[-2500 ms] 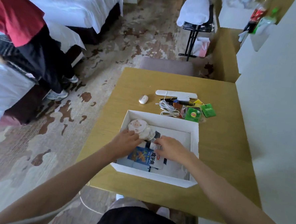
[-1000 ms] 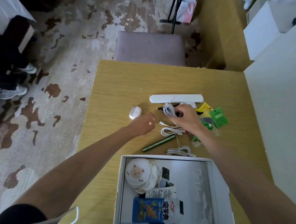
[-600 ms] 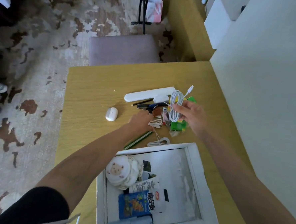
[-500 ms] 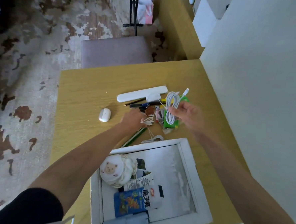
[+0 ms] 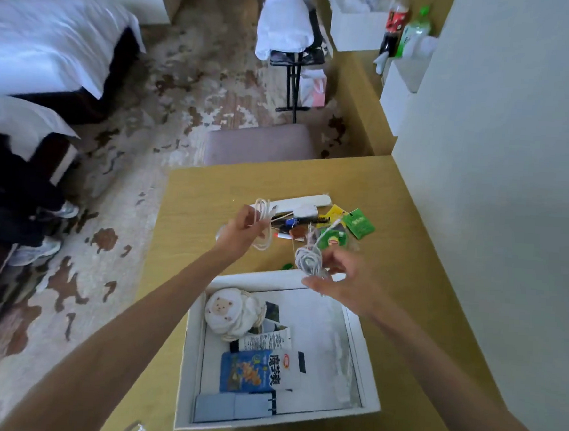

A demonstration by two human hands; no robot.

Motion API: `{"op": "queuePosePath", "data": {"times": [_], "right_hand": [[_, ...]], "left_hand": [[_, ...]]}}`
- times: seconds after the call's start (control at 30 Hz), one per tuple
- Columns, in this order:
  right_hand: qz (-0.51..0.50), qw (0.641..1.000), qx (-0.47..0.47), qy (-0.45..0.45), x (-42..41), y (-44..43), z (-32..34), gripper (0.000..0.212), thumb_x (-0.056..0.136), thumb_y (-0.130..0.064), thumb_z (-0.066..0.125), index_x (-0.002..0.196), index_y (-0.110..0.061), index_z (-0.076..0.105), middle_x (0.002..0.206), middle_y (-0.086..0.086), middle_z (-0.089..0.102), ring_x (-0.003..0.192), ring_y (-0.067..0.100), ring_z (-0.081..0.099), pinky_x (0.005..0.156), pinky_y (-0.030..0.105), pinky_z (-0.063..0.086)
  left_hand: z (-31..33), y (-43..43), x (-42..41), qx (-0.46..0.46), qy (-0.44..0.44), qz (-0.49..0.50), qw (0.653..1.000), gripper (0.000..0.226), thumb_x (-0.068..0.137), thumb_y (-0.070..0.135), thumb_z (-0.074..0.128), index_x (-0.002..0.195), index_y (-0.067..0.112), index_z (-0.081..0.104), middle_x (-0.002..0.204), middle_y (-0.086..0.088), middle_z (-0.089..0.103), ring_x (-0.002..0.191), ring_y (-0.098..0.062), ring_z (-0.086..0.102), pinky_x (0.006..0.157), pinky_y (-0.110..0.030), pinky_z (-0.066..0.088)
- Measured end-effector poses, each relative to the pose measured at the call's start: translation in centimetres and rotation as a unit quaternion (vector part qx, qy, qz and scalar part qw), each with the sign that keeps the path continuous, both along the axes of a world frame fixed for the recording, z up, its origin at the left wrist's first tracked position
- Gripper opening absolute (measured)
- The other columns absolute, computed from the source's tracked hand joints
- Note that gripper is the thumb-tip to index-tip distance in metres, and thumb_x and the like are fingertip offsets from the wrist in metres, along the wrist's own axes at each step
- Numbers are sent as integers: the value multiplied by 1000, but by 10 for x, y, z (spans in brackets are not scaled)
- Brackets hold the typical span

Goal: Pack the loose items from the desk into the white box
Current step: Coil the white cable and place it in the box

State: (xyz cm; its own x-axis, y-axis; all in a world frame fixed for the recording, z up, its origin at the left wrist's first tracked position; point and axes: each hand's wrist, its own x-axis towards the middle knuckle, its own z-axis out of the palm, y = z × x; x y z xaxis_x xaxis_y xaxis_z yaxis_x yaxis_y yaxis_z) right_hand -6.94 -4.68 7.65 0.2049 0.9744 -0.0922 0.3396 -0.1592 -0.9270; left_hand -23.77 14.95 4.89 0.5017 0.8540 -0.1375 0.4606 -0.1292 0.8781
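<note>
White cardboard box (image 5: 191,359) sits open at the near edge of the yellow wooden bench (image 5: 190,203), right under your arms so drops are short. Inside, a round sheep-print pouch (image 5: 227,310) and a blue snack packet (image 5: 247,371) lie along the left, leaving the right half free. Your left hand (image 5: 238,232) grips 1 looped white cable (image 5: 265,234), raised above the bench. Your right hand (image 5: 342,279) pinches a 2nd white cable wound into a tight bundle (image 5: 308,261) just over the box's far rim, likely kept coiled so it won't tangle. Beyond lie a long white bar (image 5: 297,202), green tea sachets (image 5: 359,223) and pens (image 5: 283,236), not yet packed.
</note>
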Motion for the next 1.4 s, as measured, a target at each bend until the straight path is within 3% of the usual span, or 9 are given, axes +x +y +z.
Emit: {"op": "queuePosePath", "data": {"times": [0.13,0.3,0.43,0.63,0.87,1.13,1.23,1.33,1.4], "right_hand": [[98,989,-6,-112,-21,-6,-27,27,73,-35,78,89,-26,58,87,-13,62,78,-1,58,68,19,47],[153,915,4,-373,-48,2,-69,26,81,-26,69,101,-20,54,103,-3,56,87,20,60,71,35,48],[160,889,28,-429,-63,7,-89,27,80,-29,72,100,-19,56,100,-2,56,88,20,59,71,33,46],[90,905,65,-410,-73,15,-94,36,69,-29,83,92,-18,57,95,-3,58,90,16,56,80,33,49],[85,914,42,-394,-79,11,-91,49,72,-35,81,113,-16,63,116,-1,59,109,15,54,90,32,48],[-38,992,17,-115,-96,-6,-19,28,84,-20,71,109,-33,63,107,-21,66,97,-3,62,80,11,48],[-82,996,-4,-19,-112,-1,0,16,87,-25,69,102,-32,68,97,-20,72,91,-2,66,74,13,51],[-172,985,10,-2,-117,1,6,10,87,-29,70,94,-23,73,83,-14,74,77,-2,67,66,12,50],[-222,975,7,10,-119,1,7,16,86,-35,70,89,-20,74,80,-11,75,73,3,69,66,16,52]], "left_hand": [[37,-48,-33,-61,-112,46,991,13,93,19,58,88,13,48,77,-7,58,54,-3,57,49,-20,48],[47,-106,-71,-135,-146,96,975,32,94,22,56,112,-2,46,91,-16,59,63,-16,50,53,-28,43],[37,-129,-91,-160,-143,108,971,26,94,23,56,108,3,49,87,-7,64,69,-17,54,56,-26,44],[28,-134,-111,-171,-141,99,970,26,92,30,59,104,9,52,84,-5,65,67,-13,57,59,-27,45],[29,-115,-122,-192,-144,49,970,31,89,30,63,107,7,51,89,-10,66,66,-12,58,54,-22,46],[25,-101,-99,-330,-210,-6,920,23,97,19,44,116,9,52,95,-15,63,81,-24,55,63,-34,42],[24,-99,-91,-327,-228,-60,915,29,94,5,43,121,11,51,107,-17,66,89,-29,60,65,-32,50],[21,-98,-87,-282,-189,-101,935,28,94,9,52,121,12,51,111,-2,68,99,-24,67,84,-41,56],[22,-99,-84,-276,-193,-121,934,31,93,10,56,122,14,47,108,-8,71,97,-24,67,79,-38,55]]}}
